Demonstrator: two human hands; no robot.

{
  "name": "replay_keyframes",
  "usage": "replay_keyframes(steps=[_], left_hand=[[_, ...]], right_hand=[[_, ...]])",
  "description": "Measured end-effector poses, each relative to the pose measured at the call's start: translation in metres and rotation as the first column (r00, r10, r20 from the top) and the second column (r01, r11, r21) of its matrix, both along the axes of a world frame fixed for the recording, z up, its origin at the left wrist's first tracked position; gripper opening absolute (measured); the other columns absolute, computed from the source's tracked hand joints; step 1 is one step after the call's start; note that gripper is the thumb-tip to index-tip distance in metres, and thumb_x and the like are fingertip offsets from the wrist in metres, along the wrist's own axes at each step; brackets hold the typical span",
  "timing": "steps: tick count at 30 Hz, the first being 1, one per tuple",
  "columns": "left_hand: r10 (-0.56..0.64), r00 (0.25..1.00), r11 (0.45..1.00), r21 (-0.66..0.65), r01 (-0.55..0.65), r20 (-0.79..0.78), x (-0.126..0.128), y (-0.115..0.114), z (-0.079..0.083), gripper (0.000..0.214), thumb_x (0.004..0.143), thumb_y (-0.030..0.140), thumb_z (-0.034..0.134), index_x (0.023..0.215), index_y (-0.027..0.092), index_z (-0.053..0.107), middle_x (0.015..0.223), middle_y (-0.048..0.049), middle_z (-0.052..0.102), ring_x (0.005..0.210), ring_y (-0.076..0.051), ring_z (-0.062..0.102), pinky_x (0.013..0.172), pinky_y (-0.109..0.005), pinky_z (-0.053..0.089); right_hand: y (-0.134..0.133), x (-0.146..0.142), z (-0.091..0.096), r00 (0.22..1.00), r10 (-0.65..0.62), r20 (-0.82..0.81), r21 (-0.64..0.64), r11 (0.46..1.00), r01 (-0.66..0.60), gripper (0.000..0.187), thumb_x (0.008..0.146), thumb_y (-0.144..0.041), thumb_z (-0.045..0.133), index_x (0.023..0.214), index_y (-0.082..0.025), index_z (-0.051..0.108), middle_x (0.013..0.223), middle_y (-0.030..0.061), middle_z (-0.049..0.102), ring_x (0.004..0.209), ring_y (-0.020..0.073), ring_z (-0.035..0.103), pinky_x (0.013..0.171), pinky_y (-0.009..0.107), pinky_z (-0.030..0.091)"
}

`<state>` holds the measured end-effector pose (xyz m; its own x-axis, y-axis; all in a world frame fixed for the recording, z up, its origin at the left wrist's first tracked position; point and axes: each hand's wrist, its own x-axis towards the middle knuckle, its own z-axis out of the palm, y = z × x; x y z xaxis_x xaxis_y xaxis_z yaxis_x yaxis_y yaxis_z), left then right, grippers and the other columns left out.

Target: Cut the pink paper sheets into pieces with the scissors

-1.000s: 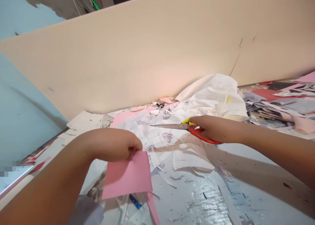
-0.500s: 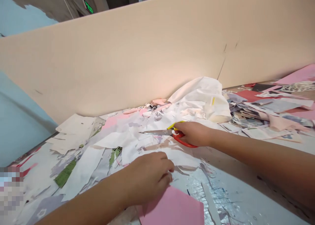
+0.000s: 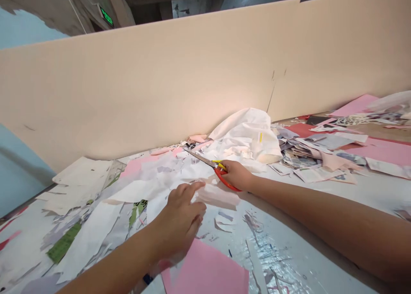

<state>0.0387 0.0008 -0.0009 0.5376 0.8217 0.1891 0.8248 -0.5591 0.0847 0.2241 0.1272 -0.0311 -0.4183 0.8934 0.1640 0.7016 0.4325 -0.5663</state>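
Note:
My right hand (image 3: 238, 174) is closed round the handles of a pair of scissors (image 3: 201, 157), one handle yellow and one red. The blades look shut, or nearly so, and point up and left over white paper scraps (image 3: 180, 165). My left hand (image 3: 183, 212) hovers over the scraps with its fingers spread apart and nothing visible in them. Its fingertips are close to a folded white piece (image 3: 216, 195). Below it lies a sheet of pink paper (image 3: 212, 270), partly covered by the left wrist.
A tall cream panel (image 3: 144, 88) runs along the back of the white table (image 3: 298, 242). Crumpled white sheets (image 3: 247, 133) lean against it. At right lie a stack of cut pieces (image 3: 305, 152) and more pink sheets (image 3: 385, 150). Green strips (image 3: 64, 242) lie among scraps at left.
My left hand has moved up and its fingers have spread. The scissors have tilted, tips now pointing up and left. The view has shifted right.

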Motion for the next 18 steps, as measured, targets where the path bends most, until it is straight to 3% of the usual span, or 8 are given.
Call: replay_keyframes(steps=[3,6,12,18], left_hand=[[0.037,0.999,0.998,0.059,-0.039,0.032,-0.004,0.003,-0.005,0.021,0.074,0.010,0.041,0.072,0.020,0.059,0.139,-0.0038,0.011,0.120,-0.032,0.020,0.086,-0.050,0.036],[0.048,0.997,0.989,0.135,-0.056,0.062,-0.008,0.006,-0.010,0.021,0.074,0.011,0.044,0.080,0.021,0.062,0.141,-0.0018,-0.001,0.124,-0.035,0.013,0.088,-0.052,0.034],[0.025,0.994,0.944,0.326,-0.057,0.102,-0.014,0.008,-0.010,0.031,0.075,0.009,0.045,0.100,0.024,0.057,0.137,-0.0070,0.006,0.126,-0.034,0.011,0.095,-0.052,0.028],[-0.038,0.973,0.846,0.525,-0.090,0.228,-0.030,0.015,-0.013,0.040,0.073,0.004,0.048,0.107,0.026,0.046,0.131,-0.0083,0.009,0.125,-0.031,0.022,0.095,-0.047,0.035]], right_hand=[[0.003,0.000,-0.001,0.998,-0.001,-0.059,-0.016,1.000,0.001,0.011,0.069,-0.025,0.052,0.077,-0.017,0.051,0.075,0.0018,0.058,0.065,0.0136,0.049,0.051,0.020,0.030],[0.002,0.000,-0.001,0.995,-0.013,-0.095,-0.042,0.999,0.009,0.010,0.069,-0.025,0.054,0.074,-0.017,0.051,0.072,0.0014,0.058,0.064,0.0139,0.049,0.051,0.021,0.031],[0.001,0.000,-0.001,0.988,-0.038,-0.152,-0.118,0.993,0.020,0.012,0.068,-0.023,0.056,0.078,-0.018,0.053,0.076,0.0020,0.061,0.064,0.0142,0.052,0.052,0.021,0.033],[0.002,0.001,-0.002,0.975,-0.029,-0.222,-0.188,0.982,-0.014,0.012,0.066,-0.020,0.054,0.078,-0.019,0.051,0.074,0.0008,0.062,0.065,0.0146,0.055,0.051,0.021,0.034]])
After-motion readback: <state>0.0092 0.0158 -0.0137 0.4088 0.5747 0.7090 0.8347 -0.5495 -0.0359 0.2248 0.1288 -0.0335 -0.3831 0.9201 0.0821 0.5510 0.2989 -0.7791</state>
